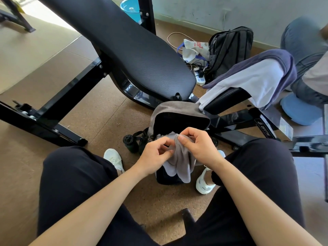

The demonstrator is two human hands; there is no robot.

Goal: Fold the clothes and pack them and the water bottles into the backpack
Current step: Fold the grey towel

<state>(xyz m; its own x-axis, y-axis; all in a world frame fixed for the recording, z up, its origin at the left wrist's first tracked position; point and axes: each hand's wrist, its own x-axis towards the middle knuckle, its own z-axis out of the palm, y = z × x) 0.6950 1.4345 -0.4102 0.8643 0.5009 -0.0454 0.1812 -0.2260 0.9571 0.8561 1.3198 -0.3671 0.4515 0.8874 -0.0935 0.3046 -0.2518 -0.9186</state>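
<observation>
While both grips pinch the grey cloth (179,160), you hold it directly over the open mouth of the backpack (177,114), which stands on the floor between your feet. Your left hand (156,155) closes thumb and fingertips on the cloth's left edge; your right hand (198,148) closes on its upper fold, just beside the left grip. Most of the cloth hangs below both grips against the pack's front.

Risks from here, as a judgement:
- The cloth appears bunched, not folded flat. Pushed in as it is, it may wad up and waste space.
- The soft pack wall may collapse inward if you press down with one grip only.
- The hanging tail may catch on the opening's edge.

Materials: the cloth looks soft, fleecy and limp. The pack has a grey fabric flap and a dark lining. A dark water bottle (131,142), rigid and cylindrical, sits left of the left grip, touching the pack's side. More clothes (255,77), purple and white, drape over the bench (229,98) beyond the right grip.
</observation>
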